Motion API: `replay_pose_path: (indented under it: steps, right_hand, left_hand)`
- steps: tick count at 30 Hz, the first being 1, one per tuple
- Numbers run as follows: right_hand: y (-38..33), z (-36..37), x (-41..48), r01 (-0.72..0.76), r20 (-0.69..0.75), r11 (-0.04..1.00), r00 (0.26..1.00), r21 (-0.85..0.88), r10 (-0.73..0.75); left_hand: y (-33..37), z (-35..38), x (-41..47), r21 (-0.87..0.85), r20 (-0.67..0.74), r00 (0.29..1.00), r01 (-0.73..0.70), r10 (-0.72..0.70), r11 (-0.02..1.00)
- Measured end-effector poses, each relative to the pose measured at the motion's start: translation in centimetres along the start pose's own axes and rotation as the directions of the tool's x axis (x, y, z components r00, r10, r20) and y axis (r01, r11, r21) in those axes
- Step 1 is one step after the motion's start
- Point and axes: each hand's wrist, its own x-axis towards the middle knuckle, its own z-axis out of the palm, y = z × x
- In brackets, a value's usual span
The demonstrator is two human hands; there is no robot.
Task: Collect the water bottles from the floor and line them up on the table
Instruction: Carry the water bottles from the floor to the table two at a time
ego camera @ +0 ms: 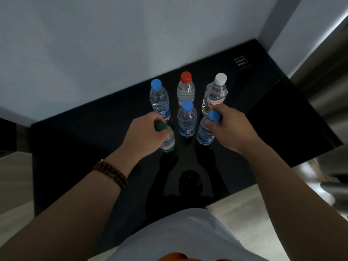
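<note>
Several clear water bottles stand upright on a glossy black table. At the back are a blue-capped bottle, a red-capped bottle and a white-capped bottle. Another blue-capped bottle stands in the front middle. My left hand grips the neck of a green-capped bottle at the front left. My right hand grips the neck of a blue-capped bottle at the front right. Both held bottles stand on or just above the tabletop.
A pale wall rises right behind the table. A small black sign with white text sits at the table's back right corner. Metallic furniture stands to the right. Light floor shows at both front corners. My white shirt fills the bottom.
</note>
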Motion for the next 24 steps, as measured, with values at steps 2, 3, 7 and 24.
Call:
replay_pose_path:
  steps: [2,3,7,24]
  right_hand:
    - [-0.2,-0.2,0.3,-0.026,0.005,1.0,1.0,-0.014,0.026]
    - [-0.2,-0.3,0.4,-0.04,0.01,0.999,0.999,-0.018,0.04]
    - [-0.5,-0.6,0.5,-0.053,0.035,0.995,0.998,-0.085,0.056]
    - [-2.7,-2.3,-0.6,-0.121,-0.043,0.949,0.993,-0.292,0.113]
  left_hand:
    - [-0.1,0.1,0.1,0.012,0.008,1.0,-0.009,0.009,1.0]
    - [-0.1,0.2,0.2,0.028,0.012,1.0,-0.021,0.02,0.999]
    - [-0.2,0.2,0.7,0.075,0.049,0.996,-0.074,0.07,0.994]
    - [-0.4,-0.2,0.7,0.083,0.085,0.996,0.008,-0.015,0.997]
